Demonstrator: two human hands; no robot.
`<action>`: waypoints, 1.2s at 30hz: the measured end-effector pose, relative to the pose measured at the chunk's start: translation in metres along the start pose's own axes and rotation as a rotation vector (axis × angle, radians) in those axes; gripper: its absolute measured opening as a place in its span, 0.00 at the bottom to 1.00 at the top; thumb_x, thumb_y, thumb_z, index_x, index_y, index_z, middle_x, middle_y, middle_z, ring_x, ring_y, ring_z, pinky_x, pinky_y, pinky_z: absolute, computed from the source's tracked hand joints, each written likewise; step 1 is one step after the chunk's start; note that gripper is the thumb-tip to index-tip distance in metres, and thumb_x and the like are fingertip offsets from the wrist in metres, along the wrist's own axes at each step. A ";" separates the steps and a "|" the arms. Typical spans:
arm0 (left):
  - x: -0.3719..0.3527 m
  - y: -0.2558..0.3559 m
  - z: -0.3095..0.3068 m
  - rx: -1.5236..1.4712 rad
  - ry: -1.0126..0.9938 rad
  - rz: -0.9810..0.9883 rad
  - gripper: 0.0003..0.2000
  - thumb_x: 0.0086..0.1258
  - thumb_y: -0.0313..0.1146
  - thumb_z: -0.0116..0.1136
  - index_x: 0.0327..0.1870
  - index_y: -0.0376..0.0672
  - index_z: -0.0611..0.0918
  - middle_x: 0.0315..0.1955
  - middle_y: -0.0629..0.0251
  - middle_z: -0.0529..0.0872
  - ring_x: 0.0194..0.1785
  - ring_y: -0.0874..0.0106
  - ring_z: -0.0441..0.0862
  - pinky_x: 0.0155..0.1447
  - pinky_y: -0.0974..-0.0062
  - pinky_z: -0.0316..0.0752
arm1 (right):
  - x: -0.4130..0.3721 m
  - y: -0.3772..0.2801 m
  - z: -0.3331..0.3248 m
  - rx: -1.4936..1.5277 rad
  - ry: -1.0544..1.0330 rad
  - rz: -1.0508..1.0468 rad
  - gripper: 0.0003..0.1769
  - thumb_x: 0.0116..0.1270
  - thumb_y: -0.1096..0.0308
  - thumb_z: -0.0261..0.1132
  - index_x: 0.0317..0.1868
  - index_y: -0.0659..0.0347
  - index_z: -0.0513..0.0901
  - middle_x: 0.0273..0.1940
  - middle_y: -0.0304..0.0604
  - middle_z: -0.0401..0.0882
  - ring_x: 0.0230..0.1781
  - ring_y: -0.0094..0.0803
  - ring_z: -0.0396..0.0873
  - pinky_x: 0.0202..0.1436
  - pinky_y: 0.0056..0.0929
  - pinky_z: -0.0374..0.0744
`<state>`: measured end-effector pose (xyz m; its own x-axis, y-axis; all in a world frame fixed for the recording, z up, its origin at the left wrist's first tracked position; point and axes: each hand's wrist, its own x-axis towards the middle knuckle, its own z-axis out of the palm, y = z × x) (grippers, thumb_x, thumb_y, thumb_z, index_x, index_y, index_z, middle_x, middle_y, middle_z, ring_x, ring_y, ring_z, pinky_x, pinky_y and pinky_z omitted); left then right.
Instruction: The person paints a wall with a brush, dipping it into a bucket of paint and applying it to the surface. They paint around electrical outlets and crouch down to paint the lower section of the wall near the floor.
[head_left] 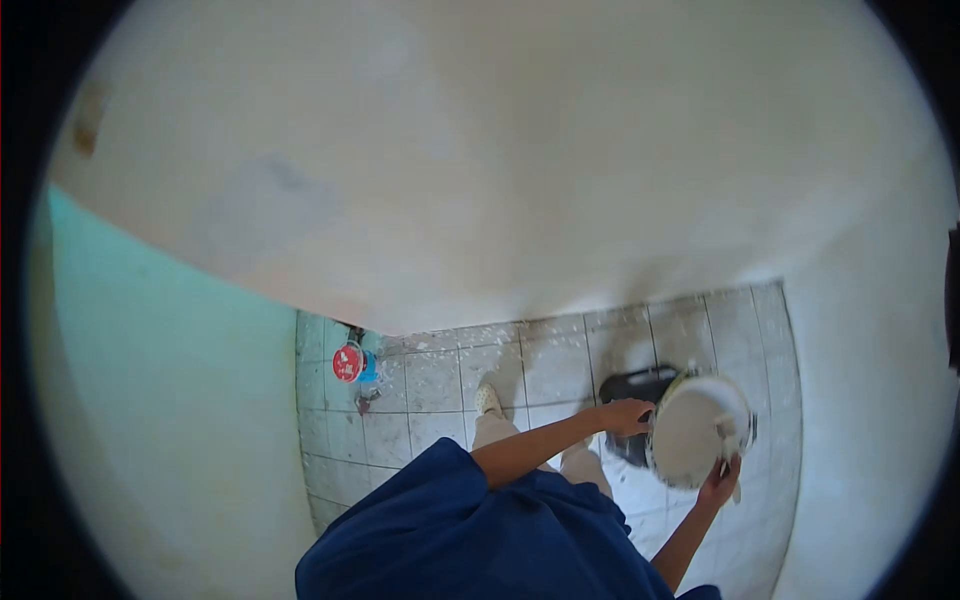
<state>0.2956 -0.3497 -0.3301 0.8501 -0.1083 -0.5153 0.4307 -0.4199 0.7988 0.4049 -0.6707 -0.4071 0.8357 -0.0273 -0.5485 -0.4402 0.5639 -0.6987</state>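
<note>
Nearest the camera: blue garment (pixel 450 530), both forearms reaching out of it to the lower right.

Left hand (pixel 625 415) is clamped on the near rim of a round white bucket (pixel 690 440). Right hand (pixel 718 485) is closed around a pale tool (pixel 724 432) that lies across the bucket's far side. Scraper or brush, can't tell which, too small. The bucket's mouth is tipped up toward the camera, and the inside looks coated in pale material. I can't tell if it rests on the floor or hangs from the left hand.

Risks, as I read it:
- One-hand rim grip on a tilted bucket. If the rim is wet or caked, the grip slips, the bucket rolls and the contents go onto the tiles.
- Tool pressure works against the left hand. Push too hard and the bucket twists out of that grip.
- A black tray (pixel 640 385) sits just behind the bucket, touching or nearly so. A bump shoves or tips it.
- A shoe (pixel 487 400) is planted on the tiled floor (pixel 440 390), and the tiles look spattered. Fresh drips there make a slip likely, worse with the body bent forward like this.

Further off: a red and blue can (pixel 352 363) stands at the foot of the wall, well apart from the bucket and out of splash range, I think. Beyond it, the white wall (pixel 500 150) has stains, and the teal wall (pixel 150 350) is on the left. Both are close, so any flick off the tool would land on them.
</note>
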 end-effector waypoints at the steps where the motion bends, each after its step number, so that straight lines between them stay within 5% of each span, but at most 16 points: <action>1: -0.013 -0.012 -0.013 -0.031 0.144 0.100 0.27 0.66 0.46 0.54 0.60 0.36 0.71 0.57 0.46 0.75 0.59 0.52 0.73 0.64 0.62 0.66 | -0.018 -0.009 0.037 0.036 -0.056 0.006 0.20 0.64 0.67 0.65 0.55 0.62 0.73 0.55 0.42 0.71 0.54 0.31 0.71 0.56 0.27 0.75; 4: -0.062 -0.054 -0.070 -0.015 0.408 0.191 0.28 0.68 0.49 0.54 0.64 0.42 0.69 0.59 0.50 0.73 0.55 0.57 0.77 0.60 0.65 0.70 | -0.061 -0.004 0.147 0.060 -0.184 -0.070 0.20 0.64 0.66 0.65 0.54 0.62 0.73 0.53 0.42 0.71 0.54 0.31 0.70 0.57 0.27 0.73; 8: -0.160 -0.082 -0.152 -0.347 0.734 0.050 0.20 0.68 0.41 0.58 0.58 0.44 0.74 0.53 0.64 0.80 0.52 0.71 0.78 0.53 0.72 0.74 | -0.122 0.035 0.291 0.048 -0.426 -0.133 0.13 0.67 0.67 0.60 0.50 0.60 0.74 0.47 0.39 0.72 0.50 0.28 0.71 0.52 0.29 0.73; 10: -0.209 -0.094 -0.184 -0.340 0.917 0.146 0.18 0.68 0.40 0.57 0.56 0.44 0.75 0.50 0.66 0.81 0.52 0.74 0.77 0.51 0.72 0.74 | -0.176 0.065 0.359 0.099 -0.541 -0.171 0.08 0.67 0.70 0.61 0.45 0.59 0.75 0.44 0.38 0.74 0.46 0.28 0.73 0.47 0.28 0.76; 12: -0.250 -0.105 -0.214 -0.366 1.052 0.213 0.15 0.70 0.38 0.55 0.54 0.41 0.76 0.45 0.64 0.83 0.48 0.73 0.80 0.50 0.75 0.74 | -0.238 0.099 0.422 0.168 -0.610 -0.188 0.07 0.66 0.71 0.62 0.43 0.57 0.74 0.43 0.39 0.74 0.47 0.29 0.74 0.47 0.29 0.77; 16: -0.341 -0.097 -0.266 -0.575 1.109 0.180 0.17 0.69 0.37 0.54 0.57 0.42 0.75 0.51 0.63 0.80 0.54 0.71 0.78 0.54 0.70 0.73 | -0.355 0.164 0.511 0.262 -0.594 -0.126 0.09 0.63 0.73 0.65 0.36 0.56 0.72 0.39 0.39 0.75 0.44 0.29 0.78 0.41 0.28 0.82; 23: -0.434 -0.107 -0.313 -0.595 1.189 0.239 0.20 0.71 0.41 0.53 0.57 0.36 0.73 0.52 0.58 0.79 0.55 0.67 0.77 0.55 0.68 0.73 | -0.450 0.242 0.584 0.328 -0.492 -0.186 0.15 0.60 0.72 0.69 0.33 0.57 0.67 0.37 0.37 0.71 0.41 0.28 0.77 0.43 0.32 0.83; 36: -0.447 -0.125 -0.332 -0.592 1.007 0.252 0.16 0.71 0.33 0.51 0.56 0.37 0.74 0.51 0.59 0.80 0.54 0.68 0.78 0.55 0.71 0.72 | -0.459 0.273 0.601 0.420 -0.369 -0.321 0.16 0.60 0.74 0.67 0.32 0.58 0.64 0.34 0.41 0.72 0.38 0.28 0.77 0.44 0.35 0.84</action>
<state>-0.0372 0.0506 -0.0968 0.6721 0.7380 -0.0598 0.0662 0.0205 0.9976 0.0988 -0.0081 -0.0700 0.9954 -0.0054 -0.0959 -0.0456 0.8522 -0.5213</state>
